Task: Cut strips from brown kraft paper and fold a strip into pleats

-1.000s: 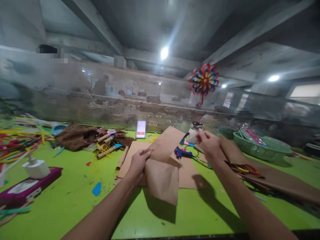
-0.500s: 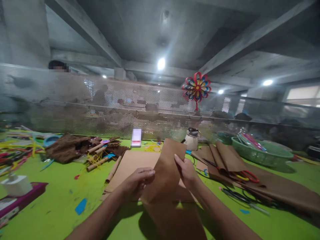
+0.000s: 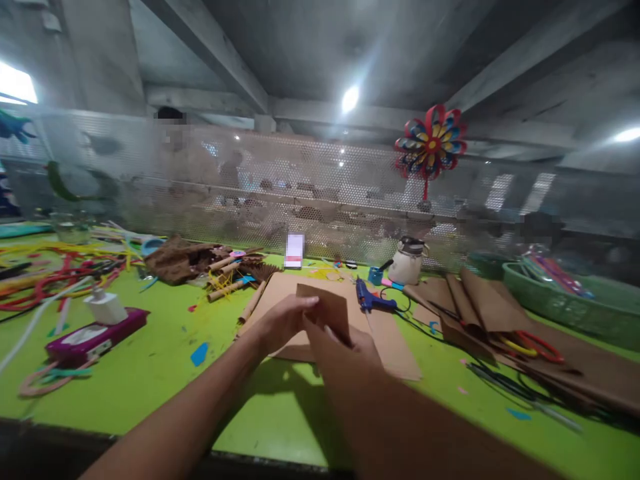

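Observation:
A long strip of brown kraft paper is folded over near its far end and slants down toward me on the right. My left hand is closed on the left side of the fold, thumb on top. At the right, my right hand grips the same paper, its fingers partly hidden by it. Beneath both hands lie lighter brown sheets on the green table. Just beyond my right hand rests a blue glue gun, with its cord trailing right.
Rolled brown paper and red-handled scissors lie to the right, before a green basket. A purple power strip with a white plug is at left. A pale jug and a phone stand behind.
The paper's far end has been folded over, and its long tail has swung to the right, across my right forearm. The view has shifted left, and the glue gun has come into sight.

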### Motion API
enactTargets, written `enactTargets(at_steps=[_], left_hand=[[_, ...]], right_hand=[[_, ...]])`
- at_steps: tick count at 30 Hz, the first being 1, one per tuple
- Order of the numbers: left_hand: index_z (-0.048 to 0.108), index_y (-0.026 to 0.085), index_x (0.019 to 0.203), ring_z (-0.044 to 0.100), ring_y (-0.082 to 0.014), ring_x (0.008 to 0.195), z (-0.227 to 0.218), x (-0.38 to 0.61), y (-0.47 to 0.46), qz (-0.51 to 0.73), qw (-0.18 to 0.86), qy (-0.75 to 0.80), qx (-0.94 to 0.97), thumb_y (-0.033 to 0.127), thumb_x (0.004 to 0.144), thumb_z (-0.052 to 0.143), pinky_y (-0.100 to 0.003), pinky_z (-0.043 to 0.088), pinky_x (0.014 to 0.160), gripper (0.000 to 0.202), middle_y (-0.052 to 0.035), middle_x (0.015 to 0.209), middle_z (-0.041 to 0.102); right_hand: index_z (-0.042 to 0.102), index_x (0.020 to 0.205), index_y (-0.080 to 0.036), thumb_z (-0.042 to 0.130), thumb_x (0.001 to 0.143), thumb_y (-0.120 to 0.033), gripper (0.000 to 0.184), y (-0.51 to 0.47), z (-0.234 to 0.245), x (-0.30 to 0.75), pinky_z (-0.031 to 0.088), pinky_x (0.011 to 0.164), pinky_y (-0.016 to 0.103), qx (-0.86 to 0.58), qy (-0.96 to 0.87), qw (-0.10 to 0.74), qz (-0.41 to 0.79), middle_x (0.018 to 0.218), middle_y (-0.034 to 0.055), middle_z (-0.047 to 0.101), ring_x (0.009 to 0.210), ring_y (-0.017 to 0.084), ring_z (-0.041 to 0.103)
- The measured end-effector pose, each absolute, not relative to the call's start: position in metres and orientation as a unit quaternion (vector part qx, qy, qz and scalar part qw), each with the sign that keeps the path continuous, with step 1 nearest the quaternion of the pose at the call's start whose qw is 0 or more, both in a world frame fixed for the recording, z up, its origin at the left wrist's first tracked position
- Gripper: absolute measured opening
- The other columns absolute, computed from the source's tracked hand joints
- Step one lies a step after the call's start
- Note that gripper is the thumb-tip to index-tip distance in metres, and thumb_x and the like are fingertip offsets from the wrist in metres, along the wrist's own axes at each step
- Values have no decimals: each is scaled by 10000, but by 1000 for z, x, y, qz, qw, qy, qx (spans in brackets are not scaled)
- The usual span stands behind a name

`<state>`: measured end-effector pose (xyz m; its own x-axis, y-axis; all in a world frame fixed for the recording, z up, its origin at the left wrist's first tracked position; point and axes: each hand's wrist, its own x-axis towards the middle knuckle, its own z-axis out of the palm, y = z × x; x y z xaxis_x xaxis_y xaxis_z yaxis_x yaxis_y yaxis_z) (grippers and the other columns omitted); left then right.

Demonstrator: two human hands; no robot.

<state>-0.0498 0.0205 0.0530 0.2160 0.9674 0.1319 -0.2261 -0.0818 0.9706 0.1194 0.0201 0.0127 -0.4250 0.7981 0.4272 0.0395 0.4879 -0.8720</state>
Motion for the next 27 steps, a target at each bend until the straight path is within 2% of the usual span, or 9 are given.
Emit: enactTargets(at_steps=[3,6,9,14,17,20,27], left_hand=[[680,101,731,573,-156,604,53,-56,23,530,547,374,530,301,597,743,-254,423,603,249,-60,664,649],[683,99,860,616,-203,728,53,-58,23,500,575,367,534,291,615,749,-306,452,709,318,-95,800,678],[674,108,944,615,-201,777,51,-55,22,455,595,345,566,294,655,729,-313,448,740,348,-112,876,676],[680,116,943,568,-150,658,49,-51,21,421,544,379,619,343,697,693,-258,410,618,336,-84,812,670],[684,118,933,558,-157,657,52,-51,21,409,526,384,639,359,694,689,-259,402,614,340,-74,787,667],[690,126,919,544,-151,628,55,-51,20,396,520,390,649,367,698,677,-255,393,596,327,-69,760,662],[716,117,857,591,-224,728,56,-47,19,446,512,408,611,326,650,707,-306,438,664,294,-72,675,656]], right_hand=[[645,866,-131,522,814,-413,311,14,22,118,443,632,257,-267,-732,464,421,748,35,639,716,178,576],[621,899,-110,530,806,-443,357,17,28,121,460,584,260,-282,-687,472,475,770,64,643,677,178,575],[622,869,-105,555,787,-453,364,27,31,129,459,581,264,-302,-665,507,459,768,74,638,668,175,562],[637,805,-138,542,802,-423,301,42,32,137,449,652,260,-292,-677,529,419,783,48,641,727,177,566],[637,753,-129,555,788,-437,320,48,29,137,436,617,253,-302,-672,527,424,695,33,617,659,160,546],[658,744,-118,579,767,-439,332,52,27,139,435,616,256,-301,-662,533,432,701,42,619,647,152,533],[715,845,-123,630,725,-432,342,58,28,143,412,531,252,-290,-636,522,489,668,48,639,582,144,523]])
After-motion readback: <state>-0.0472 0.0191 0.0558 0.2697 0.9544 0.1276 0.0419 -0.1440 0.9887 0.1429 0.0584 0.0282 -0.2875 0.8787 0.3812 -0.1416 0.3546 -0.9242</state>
